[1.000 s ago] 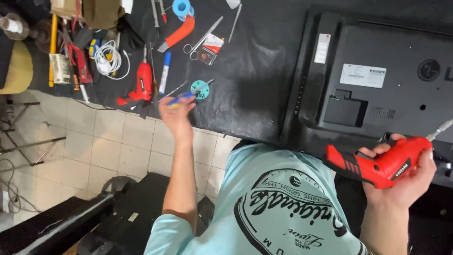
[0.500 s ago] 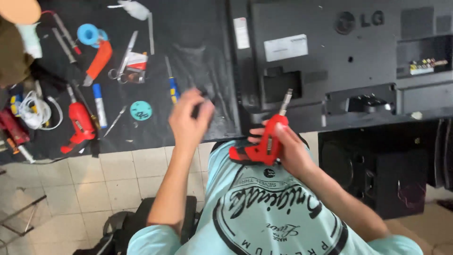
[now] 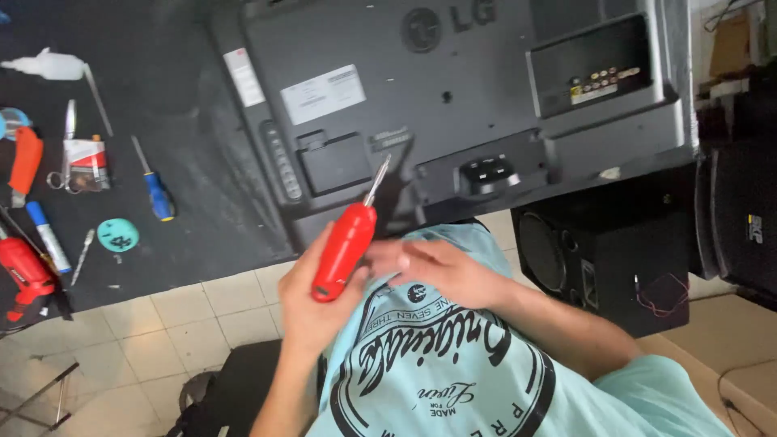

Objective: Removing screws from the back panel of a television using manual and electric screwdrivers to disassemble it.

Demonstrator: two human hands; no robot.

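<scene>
Here, a red screwdriver (image 3: 344, 249) gripped in the left hand (image 3: 312, 303), fingers wrapped round the lower handle, thumb side toward the chest. Long axis tilted, running from the handle's butt low at the left up and right to the metal bit, tip pointing at the back of a grey television (image 3: 453, 105) lying face down on the dark worktop (image 3: 186, 202). Tip just short of, or overlapping, the panel's lower edge; contact cannot be told. Right hand (image 3: 441, 271) just beside the handle, fingers loosely extended toward it, holding nothing visible, touching the shirt. Left hand thus on the tool, right hand a close second. Well apart to the left on the worktop: a small blue-handled screwdriver (image 3: 154, 190), a teal disc (image 3: 118, 235), scissors (image 3: 66, 146), a second red power tool (image 3: 24, 275). Black speaker (image 3: 599, 259) on the floor at right.
</scene>
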